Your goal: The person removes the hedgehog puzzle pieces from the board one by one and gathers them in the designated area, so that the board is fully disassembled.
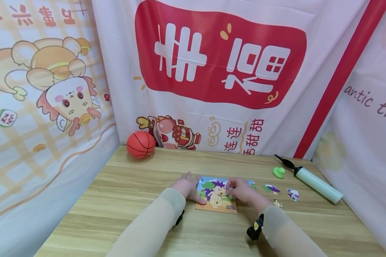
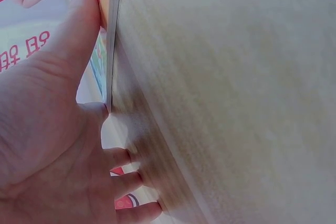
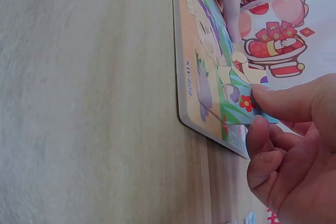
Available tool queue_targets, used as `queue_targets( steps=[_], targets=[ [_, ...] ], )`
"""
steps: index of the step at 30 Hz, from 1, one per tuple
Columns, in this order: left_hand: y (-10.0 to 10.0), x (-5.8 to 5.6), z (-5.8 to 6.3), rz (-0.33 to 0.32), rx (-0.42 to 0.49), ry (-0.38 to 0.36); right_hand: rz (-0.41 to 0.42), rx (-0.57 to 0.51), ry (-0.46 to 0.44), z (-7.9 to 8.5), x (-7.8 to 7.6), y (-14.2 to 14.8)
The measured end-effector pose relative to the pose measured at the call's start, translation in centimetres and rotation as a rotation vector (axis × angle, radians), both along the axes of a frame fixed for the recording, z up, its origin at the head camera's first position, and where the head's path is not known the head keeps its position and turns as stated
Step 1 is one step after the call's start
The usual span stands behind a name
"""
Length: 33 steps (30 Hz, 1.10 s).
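A jigsaw puzzle board (image 1: 212,208) with a purple-haired cartoon animal lies flat on the wooden table. My left hand (image 1: 187,187) is at its left side; in the left wrist view the thumb (image 2: 79,24) presses on the board, and the other fingers reach down to the tabletop with their tips there. My right hand (image 1: 242,191) is over the board's right part. It pinches a puzzle piece (image 3: 242,97) with a red flower and green leaves between thumb and fingers, tilted and overlapping the board's right side in the right wrist view.
Several loose puzzle pieces (image 1: 271,189) lie right of the board. Farther right are a green toy duck (image 1: 279,172) and a pale green hand pump (image 1: 318,185) with a black nozzle. A red toy basketball (image 1: 140,144) sits at the back left corner, near the printed curtain (image 1: 122,71).
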<state>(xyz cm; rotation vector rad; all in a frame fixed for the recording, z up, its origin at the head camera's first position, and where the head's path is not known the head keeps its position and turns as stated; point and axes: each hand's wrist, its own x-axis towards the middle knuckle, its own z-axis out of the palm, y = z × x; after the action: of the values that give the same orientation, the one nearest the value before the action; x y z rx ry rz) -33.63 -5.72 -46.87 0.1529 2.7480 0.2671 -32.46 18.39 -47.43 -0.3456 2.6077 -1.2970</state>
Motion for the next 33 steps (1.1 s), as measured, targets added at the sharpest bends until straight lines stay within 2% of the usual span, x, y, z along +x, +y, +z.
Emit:
queue_targets(
  steps=[8,16,20,22,26,30,33],
  targets=[
    [0.2,0.4,0.7,-0.006,0.013,0.002,-0.007,-0.022,-0.025,0.1,0.3,0.3],
    [0.2,-1.2,-1.4,-0.015,0.002,0.008,-0.014,0.031,-0.027,0.2,0.0,0.6],
    [0.3,-1.6,-1.7,-0.022,-0.004,0.009,-0.020,0.021,-0.025,0.4,-0.2,0.9],
    [0.3,-1.4,-1.5,-0.022,-0.004,0.006,-0.059,0.001,-0.043,0.5,-0.2,1.2],
    [0.2,-0.6,-0.7,-0.022,-0.002,-0.003,-0.136,-0.104,-0.073,0.9,-0.1,2.7],
    [0.0,0.0,-0.2,-0.016,0.003,0.004,-0.144,-0.115,-0.017,2.5,0.5,5.6],
    [-0.1,0.8,0.7,-0.021,0.021,0.019,-0.164,-0.080,0.053,4.0,1.3,9.0]
  ],
)
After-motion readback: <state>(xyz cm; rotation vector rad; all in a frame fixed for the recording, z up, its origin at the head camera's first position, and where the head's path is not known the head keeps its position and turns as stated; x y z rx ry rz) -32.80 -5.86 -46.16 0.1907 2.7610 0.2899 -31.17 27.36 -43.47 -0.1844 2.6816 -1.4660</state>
